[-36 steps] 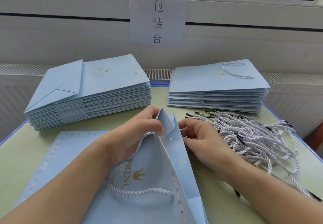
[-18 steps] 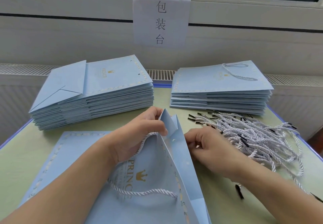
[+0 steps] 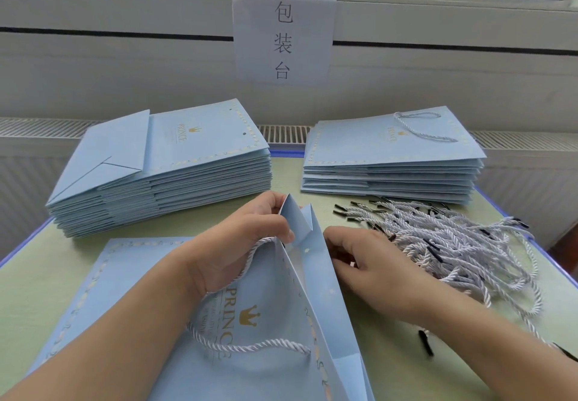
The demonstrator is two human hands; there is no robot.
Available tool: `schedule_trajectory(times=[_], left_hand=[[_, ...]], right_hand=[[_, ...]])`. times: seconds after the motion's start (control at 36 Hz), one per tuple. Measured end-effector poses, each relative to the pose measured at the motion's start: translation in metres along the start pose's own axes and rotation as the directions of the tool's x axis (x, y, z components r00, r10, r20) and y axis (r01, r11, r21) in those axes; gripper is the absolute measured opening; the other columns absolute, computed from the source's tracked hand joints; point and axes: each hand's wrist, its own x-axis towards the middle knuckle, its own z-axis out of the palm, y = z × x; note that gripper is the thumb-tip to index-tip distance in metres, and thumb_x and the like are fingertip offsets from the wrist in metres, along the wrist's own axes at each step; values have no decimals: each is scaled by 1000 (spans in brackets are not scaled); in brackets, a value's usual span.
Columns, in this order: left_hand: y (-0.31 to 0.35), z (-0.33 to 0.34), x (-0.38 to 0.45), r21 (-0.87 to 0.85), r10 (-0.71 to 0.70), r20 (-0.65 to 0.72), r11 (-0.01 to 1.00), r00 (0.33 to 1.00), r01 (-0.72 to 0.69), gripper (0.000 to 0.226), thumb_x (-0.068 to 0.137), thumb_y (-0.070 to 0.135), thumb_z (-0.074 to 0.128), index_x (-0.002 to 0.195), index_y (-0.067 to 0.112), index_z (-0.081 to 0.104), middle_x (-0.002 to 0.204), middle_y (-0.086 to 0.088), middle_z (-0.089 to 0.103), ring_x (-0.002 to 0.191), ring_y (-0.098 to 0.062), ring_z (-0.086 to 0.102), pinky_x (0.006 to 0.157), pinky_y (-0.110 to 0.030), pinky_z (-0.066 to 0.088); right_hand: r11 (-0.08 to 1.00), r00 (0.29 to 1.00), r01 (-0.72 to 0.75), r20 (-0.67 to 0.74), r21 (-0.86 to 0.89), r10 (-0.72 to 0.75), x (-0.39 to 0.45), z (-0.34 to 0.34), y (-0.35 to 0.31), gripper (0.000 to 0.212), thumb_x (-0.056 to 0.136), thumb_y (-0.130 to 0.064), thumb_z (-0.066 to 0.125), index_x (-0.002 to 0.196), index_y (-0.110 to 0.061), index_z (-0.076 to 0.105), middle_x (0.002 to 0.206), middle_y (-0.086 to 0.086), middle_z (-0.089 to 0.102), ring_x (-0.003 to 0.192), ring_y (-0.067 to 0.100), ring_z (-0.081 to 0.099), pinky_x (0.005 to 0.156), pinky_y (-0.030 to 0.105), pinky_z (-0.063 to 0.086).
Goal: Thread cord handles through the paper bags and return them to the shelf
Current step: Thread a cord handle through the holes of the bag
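Paper bag (image 3: 266,331) flat on surface, upper panel pinched up by left hand (image 3: 247,244); cord pile (image 3: 453,244) just right of bag — right hand (image 3: 372,263) nearer, fingers loosely curled, grip unclear.

A bare lane of desk (image 3: 286,194) runs toward 12 o'clock between the tall stack of flat bags (image 3: 162,169) at 10 o'clock and the lower stack of corded bags (image 3: 394,156) at 1 o'clock. At 3 o'clock a tangled pile of cords (image 3: 450,244) blocks the surface. Green desk lies bare at 9 o'clock, beside the open bag (image 3: 266,322).
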Motion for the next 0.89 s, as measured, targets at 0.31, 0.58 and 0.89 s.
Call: schedule_trajectory(times=[0.31,0.58,0.89], left_hand=[[-1,-1,0,3,9,7,1000,1000,-9,48,54,11,59,101,12,53,81,-9,61,68,-22,59,59,-30,52],[-1,1,0,33,12,-9,999,1000,-12,41,58,12,54,99,14,53,81,-9,60,68,-22,59,58,-30,51],[-2,2,1,47,-10,-20,999,1000,11,61,45,18,65,105,11,53,86,-12,59,76,-26,57,67,-36,47]], right_hand=[[875,992,-63,-65,481,107,8,13,0,21,91,4,56,76,-9,64,82,23,69,64,17,57,58,25,46],[837,986,38,-156,547,57,10,20,-5,13,88,5,61,81,-4,66,76,14,69,65,14,57,60,31,48],[806,993,-26,-80,592,91,-3,6,-15,6,82,-11,56,86,-14,52,63,-8,57,53,7,46,52,18,40]])
